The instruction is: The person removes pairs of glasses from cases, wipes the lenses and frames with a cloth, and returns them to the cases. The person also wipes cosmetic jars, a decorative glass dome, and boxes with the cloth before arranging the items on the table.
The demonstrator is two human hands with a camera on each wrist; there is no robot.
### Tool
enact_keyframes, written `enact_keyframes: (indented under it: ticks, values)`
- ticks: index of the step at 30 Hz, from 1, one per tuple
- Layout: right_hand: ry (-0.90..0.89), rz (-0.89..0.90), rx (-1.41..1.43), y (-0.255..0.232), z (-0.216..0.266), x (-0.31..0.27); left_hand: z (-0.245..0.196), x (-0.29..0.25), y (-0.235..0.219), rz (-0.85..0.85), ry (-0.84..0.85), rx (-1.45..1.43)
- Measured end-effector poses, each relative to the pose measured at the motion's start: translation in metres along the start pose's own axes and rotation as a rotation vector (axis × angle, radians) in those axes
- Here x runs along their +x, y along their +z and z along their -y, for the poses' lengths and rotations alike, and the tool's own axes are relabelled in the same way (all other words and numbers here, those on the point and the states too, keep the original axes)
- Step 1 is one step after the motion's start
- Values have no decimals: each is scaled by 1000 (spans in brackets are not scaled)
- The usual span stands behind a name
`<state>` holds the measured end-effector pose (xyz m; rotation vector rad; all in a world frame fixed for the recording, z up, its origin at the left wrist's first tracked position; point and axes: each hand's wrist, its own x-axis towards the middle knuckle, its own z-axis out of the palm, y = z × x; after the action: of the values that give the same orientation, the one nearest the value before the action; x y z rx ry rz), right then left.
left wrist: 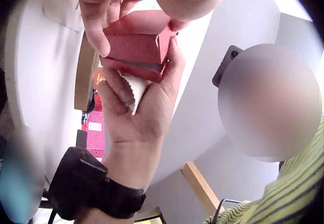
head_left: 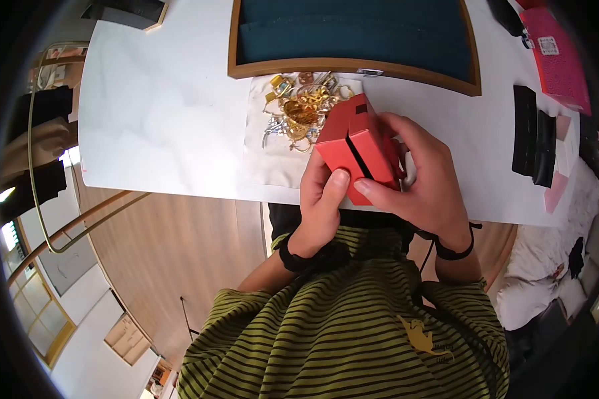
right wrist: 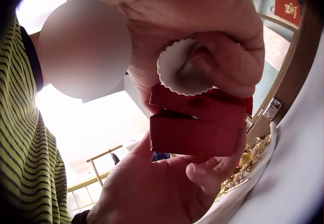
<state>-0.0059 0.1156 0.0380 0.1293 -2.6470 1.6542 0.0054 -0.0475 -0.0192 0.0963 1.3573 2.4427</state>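
Red and stiff-sided, a tilted box (head_left: 379, 151) is held between my left grip (head_left: 322, 207) and right grip (head_left: 434, 179), above the near edge of the white counter (head_left: 160, 126). A black gap (head_left: 358, 157) splits its two sections, running from eleven to five o'clock in the head view; any parting or closing, I judge, turns on that line. Left is clamped on the section at nine o'clock of it, thumb on the near face; right is clamped on the section at three o'clock, thumb tip close by the gap. Neither is nearer: both touch. I cannot tell the long axis for certain. A white scalloped piece (right wrist: 172, 72) is tucked in my right grip too. Gold and silver jewellery (head_left: 301, 113) lies on a white cloth (head_left: 267, 174) at the box's ten o'clock, a latched wooden case (head_left: 299, 66) at twelve.
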Motion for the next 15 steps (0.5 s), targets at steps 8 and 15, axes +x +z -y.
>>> enact_keyframes:
  ticks: [8,15]
  values:
    - [-119,-48,-93,-73,42,36,-74,70,54,300,64,30]
    - [-453,-439,-638,-123,112,81,-143,143,132,380,391,-7]
